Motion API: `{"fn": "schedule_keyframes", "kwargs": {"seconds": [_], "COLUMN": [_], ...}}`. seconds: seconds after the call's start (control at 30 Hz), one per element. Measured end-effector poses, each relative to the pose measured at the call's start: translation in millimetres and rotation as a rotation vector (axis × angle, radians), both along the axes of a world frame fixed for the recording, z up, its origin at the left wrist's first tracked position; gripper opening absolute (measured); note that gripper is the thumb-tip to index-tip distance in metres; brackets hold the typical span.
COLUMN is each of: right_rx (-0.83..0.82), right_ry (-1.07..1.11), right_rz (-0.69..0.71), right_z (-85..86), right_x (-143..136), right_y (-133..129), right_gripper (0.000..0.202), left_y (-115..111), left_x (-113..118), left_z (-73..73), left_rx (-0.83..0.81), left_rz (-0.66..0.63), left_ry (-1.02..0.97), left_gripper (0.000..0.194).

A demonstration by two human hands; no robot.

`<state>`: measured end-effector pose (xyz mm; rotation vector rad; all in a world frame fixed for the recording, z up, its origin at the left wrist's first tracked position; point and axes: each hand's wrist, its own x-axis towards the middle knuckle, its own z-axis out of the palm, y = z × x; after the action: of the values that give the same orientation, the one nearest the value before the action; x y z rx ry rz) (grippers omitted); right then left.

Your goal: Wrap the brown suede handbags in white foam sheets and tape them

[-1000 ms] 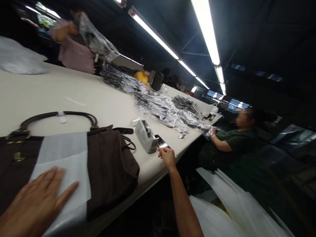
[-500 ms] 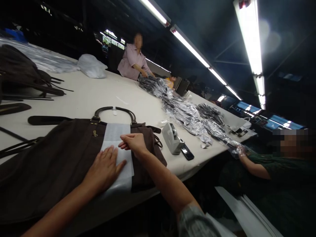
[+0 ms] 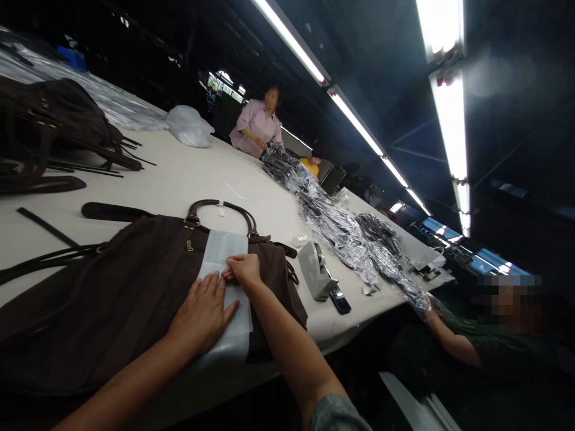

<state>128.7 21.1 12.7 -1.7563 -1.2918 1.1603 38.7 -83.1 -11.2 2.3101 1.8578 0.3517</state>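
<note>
A dark brown bag (image 3: 148, 263) lies on the pale table, its looped handles pointing away from me. Across its right part runs a strip of white paper (image 3: 224, 239). My left hand (image 3: 202, 311) lies flat with spread fingers on the paper's left edge and the bag. Just beyond it, my right hand (image 3: 243, 270) is at the paper with its fingers pinched together; what they hold, if anything, is too small to make out. A grey tape dispenser (image 3: 315, 272) stands right of the bag, beside a dark phone (image 3: 340, 299).
More brown bags (image 3: 58, 120) are at the left. Plastic-wrapped items (image 3: 332, 218) line the table's far right side. One person (image 3: 258, 123) stands behind the table; another person's hand (image 3: 431, 308) touches the wrapping at right. A plastic bundle (image 3: 191, 126) sits at the back.
The view has shifted, so the table items appear further right or lower. My right hand has come down closer to the paper and my left hand. My left hand stays flat.
</note>
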Motion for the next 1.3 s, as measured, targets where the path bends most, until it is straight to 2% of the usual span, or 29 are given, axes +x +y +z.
{"fn": "schedule_keyframes", "kwargs": {"seconds": [0.1, 0.2, 0.33, 0.4, 0.57, 0.73, 0.8, 0.9, 0.97, 1.0, 1.1, 1.3], "right_rx": [-0.01, -0.038, -0.088, -0.103, -0.023, -0.086, 0.016, 0.367, 0.538, 0.566, 0.487, 0.418], "right_ry": [-0.122, -0.23, -0.341, -0.448, -0.798, -0.872, -0.905, -0.931, -0.901, -0.892, -0.902, -0.876], "right_rz": [0.02, 0.058, 0.142, 0.207, 0.332, 0.471, 0.464, 0.435, 0.556, 0.65, 0.842, 0.844], "right_z": [-6.9, -4.7, 9.1, 17.0, 32.4, 45.9, 48.6, 45.0, 37.6, 33.0, 20.0, 11.0], "right_x": [3, 5, 7, 8, 13, 22, 27, 34, 37, 38, 40, 42], "right_y": [8, 16, 17, 11, -12, -39, -49, -58, -59, -58, -57, -49], "right_gripper": [0.021, 0.032, 0.017, 0.016, 0.035, 0.036, 0.033, 0.025, 0.03, 0.034, 0.043, 0.055], "left_y": [-1, -1, -1, 0, 0, -1, -2, -1, 0, 0, 0, 0], "left_x": [0, 0, 0, 0, -1, -1, -2, -2, -3, -3, -4, -5], "left_z": [3.0, 4.4, 2.8, 1.1, -2.4, -2.3, -2.1, -4.2, -6.8, -8.1, -9.8, -10.5], "left_rx": [-0.018, -0.022, -0.013, -0.006, 0.012, 0.03, 0.03, 0.036, 0.054, 0.069, 0.11, 0.076], "left_rz": [-0.002, -0.003, -0.003, -0.007, -0.011, -0.007, -0.013, -0.021, -0.024, -0.026, -0.036, -0.048], "left_ry": [0.015, 0.028, 0.026, 0.028, 0.01, -0.014, -0.018, -0.029, -0.034, -0.037, -0.048, 0.013], "left_gripper": [0.074, 0.073, 0.073, 0.072, 0.072, 0.071, 0.07, 0.071, 0.07, 0.07, 0.068, 0.069]}}
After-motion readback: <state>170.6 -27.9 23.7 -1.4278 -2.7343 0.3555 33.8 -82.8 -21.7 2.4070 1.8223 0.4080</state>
